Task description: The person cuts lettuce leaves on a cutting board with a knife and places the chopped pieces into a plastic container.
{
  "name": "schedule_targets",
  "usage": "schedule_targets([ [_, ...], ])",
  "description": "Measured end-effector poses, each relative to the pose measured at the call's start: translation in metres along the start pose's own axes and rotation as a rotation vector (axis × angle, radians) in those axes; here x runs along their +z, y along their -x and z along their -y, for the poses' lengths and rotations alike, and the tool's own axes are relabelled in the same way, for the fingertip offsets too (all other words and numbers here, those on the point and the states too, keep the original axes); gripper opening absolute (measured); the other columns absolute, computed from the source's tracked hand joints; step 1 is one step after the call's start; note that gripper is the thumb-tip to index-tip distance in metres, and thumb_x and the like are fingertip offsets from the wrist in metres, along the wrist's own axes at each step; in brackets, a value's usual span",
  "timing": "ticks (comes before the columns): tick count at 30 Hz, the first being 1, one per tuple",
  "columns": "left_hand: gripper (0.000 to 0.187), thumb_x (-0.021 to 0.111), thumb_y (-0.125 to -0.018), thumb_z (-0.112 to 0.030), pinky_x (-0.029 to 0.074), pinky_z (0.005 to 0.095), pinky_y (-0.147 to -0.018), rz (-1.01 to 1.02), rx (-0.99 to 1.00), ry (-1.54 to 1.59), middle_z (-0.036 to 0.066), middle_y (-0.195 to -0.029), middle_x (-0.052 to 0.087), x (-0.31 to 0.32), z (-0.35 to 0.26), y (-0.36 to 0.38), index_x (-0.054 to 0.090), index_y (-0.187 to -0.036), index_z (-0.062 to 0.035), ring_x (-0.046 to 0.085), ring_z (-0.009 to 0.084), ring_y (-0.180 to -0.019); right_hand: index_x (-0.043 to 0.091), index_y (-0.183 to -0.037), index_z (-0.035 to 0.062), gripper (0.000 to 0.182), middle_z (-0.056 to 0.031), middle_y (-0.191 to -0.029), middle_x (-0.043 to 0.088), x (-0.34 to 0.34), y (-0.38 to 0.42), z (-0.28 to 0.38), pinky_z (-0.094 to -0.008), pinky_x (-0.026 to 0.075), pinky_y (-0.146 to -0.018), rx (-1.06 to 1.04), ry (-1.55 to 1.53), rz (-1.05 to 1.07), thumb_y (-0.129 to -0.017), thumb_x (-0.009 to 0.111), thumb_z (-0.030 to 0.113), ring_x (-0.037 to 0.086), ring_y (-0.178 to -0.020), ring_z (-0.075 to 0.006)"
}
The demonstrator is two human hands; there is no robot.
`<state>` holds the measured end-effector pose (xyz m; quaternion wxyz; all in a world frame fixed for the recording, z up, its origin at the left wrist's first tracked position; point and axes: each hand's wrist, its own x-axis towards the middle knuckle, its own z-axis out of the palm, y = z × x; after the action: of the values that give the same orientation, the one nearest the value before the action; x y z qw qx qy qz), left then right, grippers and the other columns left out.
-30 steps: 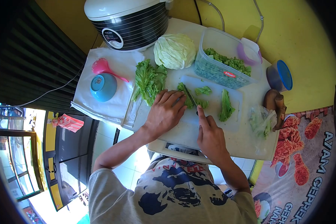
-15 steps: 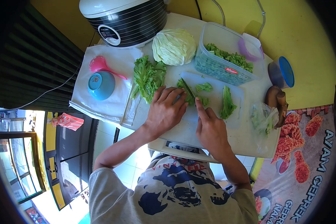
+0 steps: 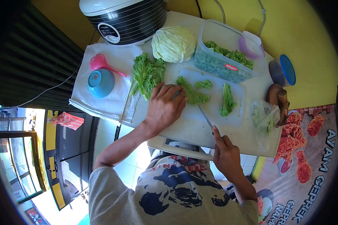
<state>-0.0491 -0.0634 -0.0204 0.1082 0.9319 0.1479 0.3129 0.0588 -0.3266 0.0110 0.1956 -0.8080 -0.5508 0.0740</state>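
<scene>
My right hand is closed round the handle of a knife, whose blade points up and left over the white cutting board. My left hand rests at the board's left side, its fingertips bent against the left end of a green lettuce leaf. A small lettuce piece and a longer one lie farther right on the board. Beside my left fingers is a bunch of lettuce.
Behind the board stand a cabbage and a clear container of cut greens. A rice cooker, blue bowl and pink ladle are left; a plastic bag and blue-lidded tub are right.
My right hand has drawn the knife back toward my body and to the right, off the leaf. My left hand has stayed in nearly the same place.
</scene>
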Motion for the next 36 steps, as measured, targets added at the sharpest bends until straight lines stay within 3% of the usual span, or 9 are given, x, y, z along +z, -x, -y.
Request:
schedule_targets([
  [2,0.019,0.079,-0.088,-0.015,0.049,0.0466,-0.103,-0.009,0.004,0.031,0.006,-0.111,0.074,-0.001,0.003,0.001,0.078,-0.105,-0.006,0.069,0.0256,-0.104,0.05,-0.155,0.007,0.07,-0.0106,-0.083,0.06,-0.006,0.003,-0.003,-0.0395,0.053,-0.052,0.021,-0.06,0.01,-0.087,0.064,-0.005,0.062,-0.057,-0.0257],
  [5,0.018,0.08,-0.088,-0.014,0.05,0.047,-0.102,-0.017,-0.005,0.046,0.006,-0.109,0.074,-0.001,0.003,0.003,0.078,-0.103,-0.0058,0.07,0.0264,-0.101,0.049,-0.155,0.0071,0.068,-0.0116,-0.085,0.062,0.001,-0.007,-0.003,-0.0401,0.054,-0.053,0.035,-0.171,-0.146,-0.089,0.063,-0.005,0.063,-0.059,-0.0266],
  [11,0.018,0.08,-0.088,-0.015,0.049,0.047,-0.104,0.002,-0.005,0.05,0.007,-0.111,0.074,-0.005,0.002,0.005,0.078,-0.103,-0.0058,0.069,0.0267,-0.102,0.046,-0.157,0.0053,0.068,-0.0129,-0.088,0.064,0.013,-0.026,-0.004,-0.0406,0.055,-0.056,0.011,-0.132,-0.075,-0.091,0.063,-0.004,0.065,-0.062,-0.029],
  [20,0.022,0.077,-0.09,-0.011,0.05,0.0465,-0.099,0.024,0.035,0.137,0.009,-0.112,0.073,-0.006,0.001,0.006,0.075,-0.111,-0.0046,0.068,0.0287,-0.105,0.046,-0.156,0.0064,0.067,-0.0135,-0.089,0.065,0.013,-0.029,-0.002,-0.0422,0.056,-0.055,0.05,-0.091,-0.222,-0.092,0.062,-0.003,0.067,-0.063,-0.0297],
  [26,0.023,0.074,-0.093,-0.01,0.052,0.0447,-0.094,0.048,-0.136,0.219,0.013,-0.112,0.072,-0.004,0.007,-0.005,0.072,-0.114,-0.003,0.068,0.0346,-0.105,0.048,-0.156,0.0104,0.066,-0.0115,-0.089,0.064,0.017,-0.045,0.003,-0.0427,0.056,-0.055,-0.004,-0.049,-0.09,-0.092,0.063,0.0,0.065,-0.059,-0.0303],
  [35,0.019,0.072,-0.094,-0.009,0.057,0.0454,-0.087,0.121,-0.089,0.254,0.018,-0.112,0.068,-0.007,0.017,-0.009,0.07,-0.112,-0.0011,0.07,0.037,-0.096,0.048,-0.154,0.007,0.064,-0.0157,-0.09,0.066,0.022,-0.06,-0.005,-0.0446,0.058,-0.057,0.058,0.007,-0.214,-0.092,0.063,0.0,0.069,-0.062,-0.0336],
  [36,0.019,0.072,-0.095,-0.009,0.057,0.0451,-0.085,0.113,-0.157,0.318,0.019,-0.111,0.068,-0.007,0.017,-0.012,0.07,-0.112,-0.0003,0.071,0.037,-0.094,0.048,-0.154,0.0067,0.064,-0.0162,-0.091,0.067,0.021,-0.06,-0.005,-0.0447,0.058,-0.057,0.058,-0.011,-0.21,-0.092,0.063,0.0,0.069,-0.063,-0.0337],
])
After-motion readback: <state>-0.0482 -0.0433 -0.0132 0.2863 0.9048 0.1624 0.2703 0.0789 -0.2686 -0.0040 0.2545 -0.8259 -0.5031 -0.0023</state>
